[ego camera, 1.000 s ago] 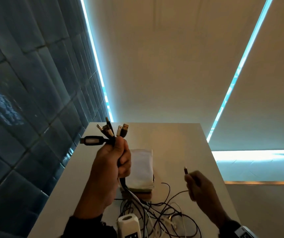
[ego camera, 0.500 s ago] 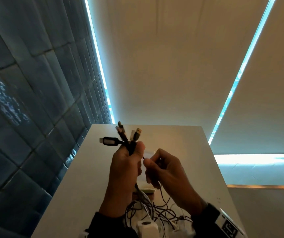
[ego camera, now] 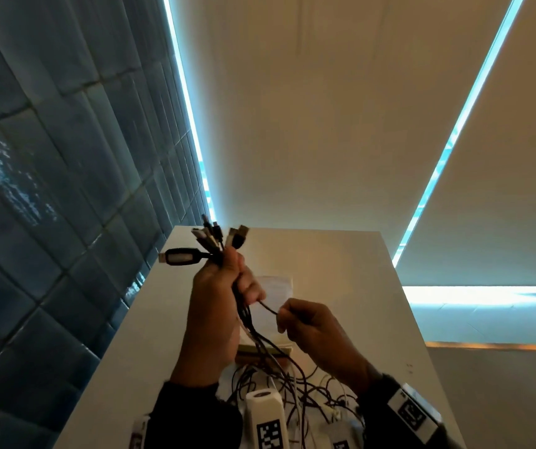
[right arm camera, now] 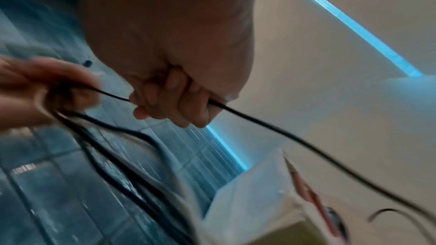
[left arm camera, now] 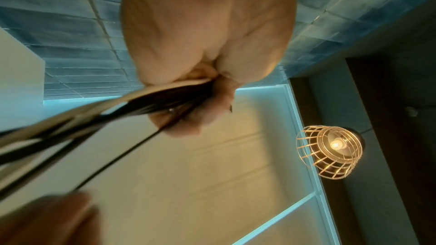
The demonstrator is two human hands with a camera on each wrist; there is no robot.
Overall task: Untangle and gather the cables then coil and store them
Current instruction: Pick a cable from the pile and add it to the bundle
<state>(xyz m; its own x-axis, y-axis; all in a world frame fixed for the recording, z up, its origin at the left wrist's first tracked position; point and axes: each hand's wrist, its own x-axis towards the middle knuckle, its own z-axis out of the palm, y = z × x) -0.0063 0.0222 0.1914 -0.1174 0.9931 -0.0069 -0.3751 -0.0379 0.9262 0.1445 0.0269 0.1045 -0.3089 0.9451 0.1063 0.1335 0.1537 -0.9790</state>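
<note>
My left hand (ego camera: 224,286) is raised above the table and grips a bundle of cables (ego camera: 247,322) just below their plugs (ego camera: 215,241), which fan out above the fist. The cables hang down to a tangle (ego camera: 292,387) on the white table (ego camera: 341,260). My right hand (ego camera: 296,322) holds one thin black cable (ego camera: 268,307) that runs from the left fist. In the right wrist view the fingers (right arm camera: 179,100) curl round this black cable (right arm camera: 271,126). The left wrist view shows the fist (left arm camera: 195,100) closed on the blurred bundle (left arm camera: 94,116).
A white pouch on a small box (ego camera: 276,293) stands on the table behind my hands. A dark blue tiled wall (ego camera: 49,189) runs along the table's left edge. Tagged white devices (ego camera: 265,419) lie near the tangle at the front. A caged lamp (left arm camera: 330,152) hangs overhead.
My right hand lifted a black cable end from the table, brought it to the left fist, then drew back right along that cable. The left hand kept the bundle raised.
</note>
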